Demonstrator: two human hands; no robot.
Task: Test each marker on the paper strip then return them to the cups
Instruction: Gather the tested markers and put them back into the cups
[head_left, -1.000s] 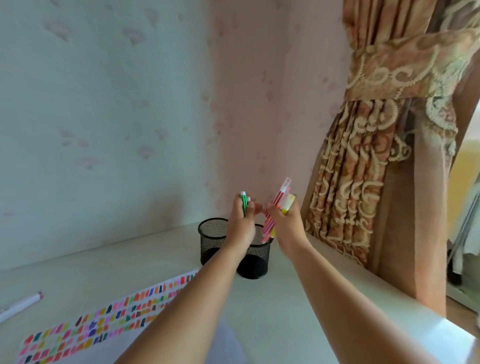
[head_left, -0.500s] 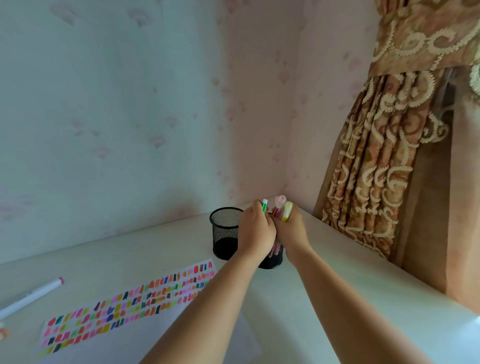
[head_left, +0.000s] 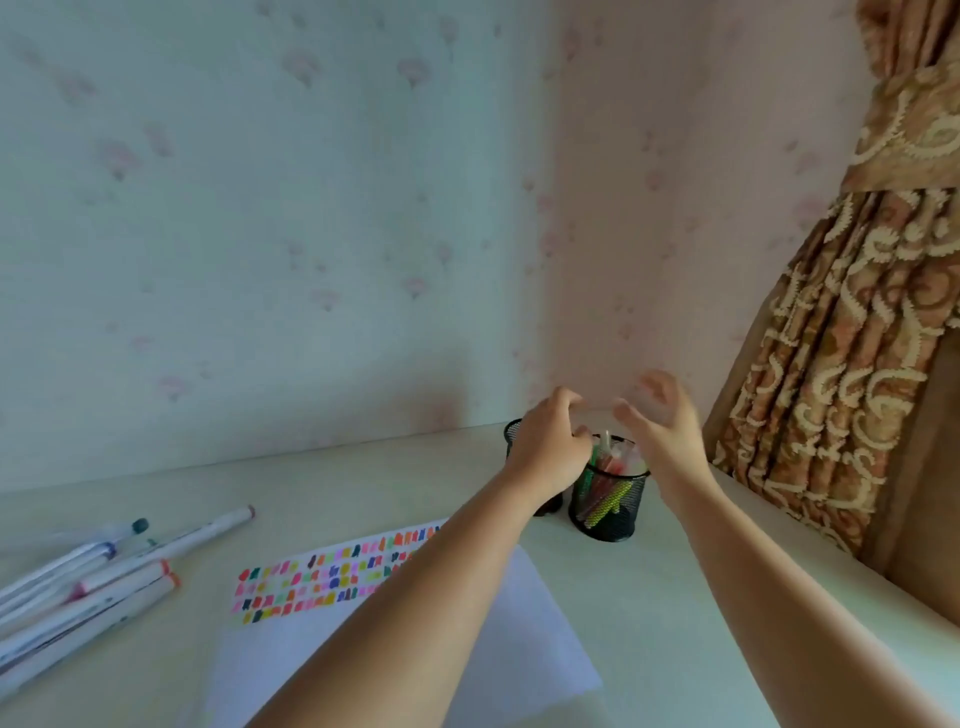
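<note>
Two black mesh cups stand near the wall corner. The right cup (head_left: 609, 512) holds several coloured markers (head_left: 605, 491). My left hand (head_left: 550, 449) hovers in front of the left cup (head_left: 511, 431), hiding most of it, fingers loosely curled and empty. Above the right cup, my right hand (head_left: 657, 423) is spread open and blurred, holding nothing. The white paper (head_left: 509, 623) lies on the desk with rows of colour swatches (head_left: 322, 582) along its far edge; my left forearm crosses it.
Several white-barrelled markers (head_left: 88, 582) lie loose on the desk at the left. A patterned curtain (head_left: 852, 364) hangs at the right beside the desk edge. Wallpapered walls meet in the corner behind the cups.
Both hands let go of the markers, which now sit in the right cup. The hands have opened and lifted slightly. The view has swung left, bringing the loose markers into sight.
</note>
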